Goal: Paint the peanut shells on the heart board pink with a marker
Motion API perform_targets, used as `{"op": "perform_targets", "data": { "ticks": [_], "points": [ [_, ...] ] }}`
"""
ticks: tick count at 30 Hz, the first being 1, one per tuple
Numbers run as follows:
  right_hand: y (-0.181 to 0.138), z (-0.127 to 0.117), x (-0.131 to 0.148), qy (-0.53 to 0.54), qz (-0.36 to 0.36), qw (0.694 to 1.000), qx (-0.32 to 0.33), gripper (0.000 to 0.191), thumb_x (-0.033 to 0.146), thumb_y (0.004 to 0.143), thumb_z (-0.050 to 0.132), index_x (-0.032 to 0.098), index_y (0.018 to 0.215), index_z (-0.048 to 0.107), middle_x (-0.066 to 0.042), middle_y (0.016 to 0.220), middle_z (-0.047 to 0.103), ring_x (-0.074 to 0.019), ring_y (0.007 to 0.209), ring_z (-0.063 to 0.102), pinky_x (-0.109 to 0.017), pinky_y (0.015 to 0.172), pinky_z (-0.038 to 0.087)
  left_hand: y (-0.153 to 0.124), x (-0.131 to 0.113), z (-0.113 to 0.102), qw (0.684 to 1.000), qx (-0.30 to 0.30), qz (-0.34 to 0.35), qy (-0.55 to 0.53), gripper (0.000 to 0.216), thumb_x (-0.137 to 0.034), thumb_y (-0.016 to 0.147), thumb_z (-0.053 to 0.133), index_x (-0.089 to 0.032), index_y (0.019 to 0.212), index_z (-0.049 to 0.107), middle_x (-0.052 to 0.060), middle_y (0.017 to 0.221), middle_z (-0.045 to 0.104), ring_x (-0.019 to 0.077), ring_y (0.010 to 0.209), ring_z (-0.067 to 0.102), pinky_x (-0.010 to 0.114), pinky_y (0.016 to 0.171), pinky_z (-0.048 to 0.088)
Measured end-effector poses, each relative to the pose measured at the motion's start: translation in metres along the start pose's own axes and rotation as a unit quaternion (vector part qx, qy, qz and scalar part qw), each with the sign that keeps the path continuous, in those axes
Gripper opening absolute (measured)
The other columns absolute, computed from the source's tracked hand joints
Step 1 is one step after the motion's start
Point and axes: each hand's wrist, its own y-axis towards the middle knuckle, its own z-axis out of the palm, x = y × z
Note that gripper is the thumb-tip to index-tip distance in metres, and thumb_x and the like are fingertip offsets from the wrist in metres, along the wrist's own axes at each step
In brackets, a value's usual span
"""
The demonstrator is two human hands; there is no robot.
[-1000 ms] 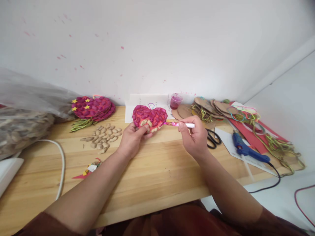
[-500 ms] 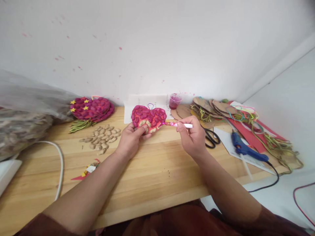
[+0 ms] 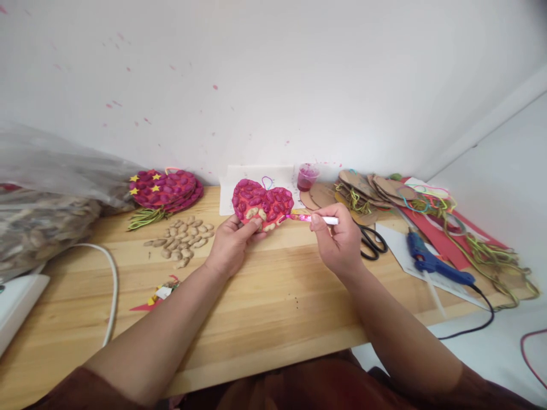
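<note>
My left hand (image 3: 233, 242) pinches the lower edge of a red heart-shaped piece (image 3: 262, 203) covered in peanut shells; most shells are painted magenta and a few near my fingers are bare tan. My right hand (image 3: 337, 242) is closed on a thin white-handled brush (image 3: 314, 218) stained pink. Its tip touches the heart's right lower edge. A small cup of pink paint (image 3: 306, 176) stands behind, near the wall.
Loose peanuts (image 3: 183, 240) lie left of my hands, with a stack of finished magenta hearts (image 3: 166, 188) behind them. A plastic bag of peanuts (image 3: 43, 199) fills the far left. Scissors (image 3: 372, 242), a blue glue gun (image 3: 436, 265), cardboard cutouts (image 3: 363, 191) and coloured cords lie right.
Both hands hold the heart and brush in almost the same pose; only the view shifts slightly, and the brush tip stays at the heart's right edge.
</note>
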Motion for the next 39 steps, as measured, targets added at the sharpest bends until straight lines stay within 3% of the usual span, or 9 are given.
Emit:
{"op": "perform_targets", "data": {
  "ticks": [14, 39],
  "points": [
    [-0.0023, 0.0009, 0.0004, 0.023, 0.0, 1.0, -0.004, 0.01, 0.031, 0.098, 0.061, 0.022, 0.095, 0.06, 0.002, 0.078, 0.065, -0.0123, 0.068, 0.06, -0.028, 0.065, 0.046, 0.0004, -0.0046, 0.0016, 0.998, -0.031, -0.024, -0.043, 0.035, -0.026, 0.052, 0.099, -0.012, 0.074, 0.075, 0.004, 0.08, 0.075, 0.0114, 0.07, 0.068, 0.019, 0.061, 0.06],
    [-0.0066, 0.0029, 0.0056, 0.025, -0.046, 0.999, -0.014, 0.005, 0.029, 0.098, 0.06, 0.024, 0.097, 0.061, -0.001, 0.083, 0.067, -0.0153, 0.075, 0.064, -0.031, 0.069, 0.051, 0.0032, -0.0073, -0.0007, 0.996, -0.048, -0.045, -0.057, 0.022, -0.021, 0.066, 0.091, -0.011, 0.077, 0.075, 0.005, 0.078, 0.074, 0.0123, 0.071, 0.069, 0.019, 0.064, 0.06]
  ]
}}
